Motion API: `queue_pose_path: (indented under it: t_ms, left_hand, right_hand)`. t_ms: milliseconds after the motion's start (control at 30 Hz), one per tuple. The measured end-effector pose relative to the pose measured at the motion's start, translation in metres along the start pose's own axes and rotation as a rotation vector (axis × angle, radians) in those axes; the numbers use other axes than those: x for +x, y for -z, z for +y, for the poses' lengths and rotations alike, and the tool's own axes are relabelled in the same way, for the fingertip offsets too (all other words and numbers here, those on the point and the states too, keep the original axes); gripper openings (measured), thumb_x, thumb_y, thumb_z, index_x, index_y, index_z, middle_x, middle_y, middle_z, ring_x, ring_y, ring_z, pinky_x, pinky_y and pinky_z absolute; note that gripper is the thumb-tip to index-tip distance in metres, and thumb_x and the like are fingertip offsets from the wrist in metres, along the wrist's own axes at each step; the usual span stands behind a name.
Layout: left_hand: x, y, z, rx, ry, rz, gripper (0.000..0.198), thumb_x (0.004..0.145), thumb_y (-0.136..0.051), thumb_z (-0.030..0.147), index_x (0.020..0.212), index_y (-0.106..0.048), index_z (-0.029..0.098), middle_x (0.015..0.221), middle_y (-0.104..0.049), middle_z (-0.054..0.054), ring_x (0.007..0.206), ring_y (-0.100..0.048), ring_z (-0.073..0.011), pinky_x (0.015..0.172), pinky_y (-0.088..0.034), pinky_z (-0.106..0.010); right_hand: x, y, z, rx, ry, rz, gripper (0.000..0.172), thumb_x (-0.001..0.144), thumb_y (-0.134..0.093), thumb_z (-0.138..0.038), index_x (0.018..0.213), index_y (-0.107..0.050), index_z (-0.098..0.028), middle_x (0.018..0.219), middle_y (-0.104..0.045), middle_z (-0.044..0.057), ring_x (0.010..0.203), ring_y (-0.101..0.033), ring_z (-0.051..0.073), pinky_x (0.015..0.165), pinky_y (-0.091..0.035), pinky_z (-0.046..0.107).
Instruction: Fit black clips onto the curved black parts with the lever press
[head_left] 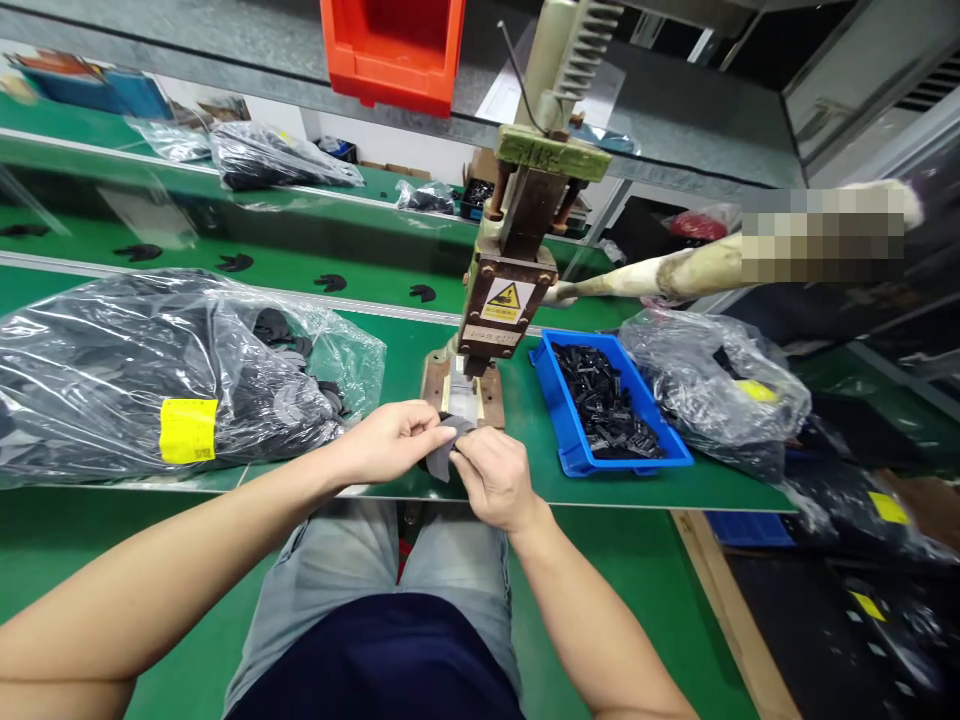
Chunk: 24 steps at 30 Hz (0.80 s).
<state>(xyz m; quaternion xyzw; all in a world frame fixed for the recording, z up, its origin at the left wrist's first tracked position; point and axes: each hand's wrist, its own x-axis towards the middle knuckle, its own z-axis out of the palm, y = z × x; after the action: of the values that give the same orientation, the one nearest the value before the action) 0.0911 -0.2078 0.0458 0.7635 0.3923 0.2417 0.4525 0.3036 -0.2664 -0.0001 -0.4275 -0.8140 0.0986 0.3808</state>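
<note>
Between my two hands is a dark grey curved flat piece [441,460], held just in front of the base of a hand press [501,300]. My left hand [405,436] pinches its upper left side between thumb and fingers. On the other side, my right hand [495,474] is closed with its fingertips at the piece's right edge; whether a smaller part sits in them is hidden. A pale metal fixture [463,395] lies under the press head, right behind the hands.
A clear bag of dark curved pieces [112,370] lies left. Right of the press stand a blue bin [559,400] of small black parts and another plastic bag [720,400]. The press lever [675,275] reaches right. Several curved pieces [330,283] lie on the green strip behind.
</note>
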Motion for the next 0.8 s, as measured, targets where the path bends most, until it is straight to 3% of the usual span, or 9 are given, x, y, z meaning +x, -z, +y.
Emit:
queue_pose_path:
  t_ms: [133, 200, 333, 500, 633, 700, 800]
  left_hand:
    - [-0.006, -0.001, 0.003, -0.194, 0.01, 0.06, 0.036, 0.088, -0.073, 0.053, 0.088, -0.059, 0.02, 0.079, -0.055, 0.002, 0.072, -0.05, -0.0132, 0.065, -0.043, -0.024]
    - [-0.01, -0.005, 0.005, -0.339, 0.04, 0.002, 0.041, 0.086, -0.076, 0.054, 0.103, -0.061, 0.021, 0.089, -0.061, 0.0, 0.077, -0.055, -0.0143, 0.068, -0.048, -0.025]
    - [-0.021, -0.016, -0.002, -0.51, 0.101, -0.197, 0.044, 0.088, -0.072, 0.061, 0.094, -0.06, 0.019, 0.084, -0.058, 0.001, 0.072, -0.056, -0.0143, 0.059, -0.049, -0.025]
    - [-0.032, -0.023, -0.037, -0.415, 0.111, -0.152, 0.043, 0.093, -0.064, 0.065, 0.095, -0.059, 0.022, 0.082, -0.064, 0.0, 0.075, -0.063, -0.018, 0.07, -0.053, -0.031]
    - [-0.044, -0.026, -0.08, -0.055, 0.113, 0.152, 0.037, 0.095, -0.059, 0.063, 0.088, -0.062, 0.026, 0.074, -0.063, 0.001, 0.07, -0.061, -0.0214, 0.067, -0.051, -0.034]
    - [-0.049, -0.03, -0.096, 0.124, 0.049, 0.19, 0.03, 0.096, -0.059, 0.055, 0.084, -0.061, 0.028, 0.07, -0.062, 0.001, 0.067, -0.06, -0.0223, 0.066, -0.049, -0.035]
    - [-0.054, -0.037, -0.105, 0.318, -0.106, 0.153, 0.024, 0.097, -0.06, 0.043, 0.078, -0.06, 0.028, 0.07, -0.063, 0.0, 0.067, -0.061, -0.0236, 0.07, -0.048, -0.038]
  right_hand:
    - [-0.006, 0.01, -0.008, 0.067, -0.05, 0.052, 0.018, 0.1, -0.055, -0.03, 0.111, -0.068, -0.024, 0.1, -0.074, 0.009, 0.088, -0.066, 0.02, 0.081, -0.054, 0.038]
    - [-0.008, 0.017, -0.013, 0.111, -0.068, 0.046, 0.017, 0.099, -0.057, -0.032, 0.108, -0.069, -0.024, 0.1, -0.075, 0.009, 0.089, -0.068, 0.02, 0.083, -0.055, 0.038]
    - [-0.014, 0.026, -0.027, 0.212, -0.146, -0.003, 0.016, 0.099, -0.06, -0.035, 0.105, -0.07, -0.023, 0.098, -0.077, 0.005, 0.088, -0.07, 0.017, 0.083, -0.057, 0.034]
    - [-0.013, 0.037, -0.029, 0.266, -0.331, 0.002, 0.019, 0.101, -0.054, -0.036, 0.105, -0.066, -0.021, 0.087, -0.074, 0.001, 0.072, -0.068, 0.012, 0.067, -0.056, 0.026]
    - [0.009, 0.071, 0.011, 0.157, -0.45, 0.074, 0.021, 0.098, -0.054, -0.037, 0.101, -0.065, -0.02, 0.085, -0.072, 0.001, 0.071, -0.066, 0.013, 0.066, -0.055, 0.026]
    - [0.032, 0.096, 0.046, 0.043, -0.504, 0.121, 0.022, 0.097, -0.054, -0.038, 0.101, -0.066, -0.019, 0.088, -0.073, 0.003, 0.074, -0.065, 0.014, 0.071, -0.055, 0.029]
    - [0.077, 0.133, 0.106, -0.194, -0.585, 0.185, 0.026, 0.097, -0.055, -0.039, 0.102, -0.068, -0.018, 0.093, -0.073, 0.005, 0.083, -0.065, 0.017, 0.083, -0.055, 0.035]
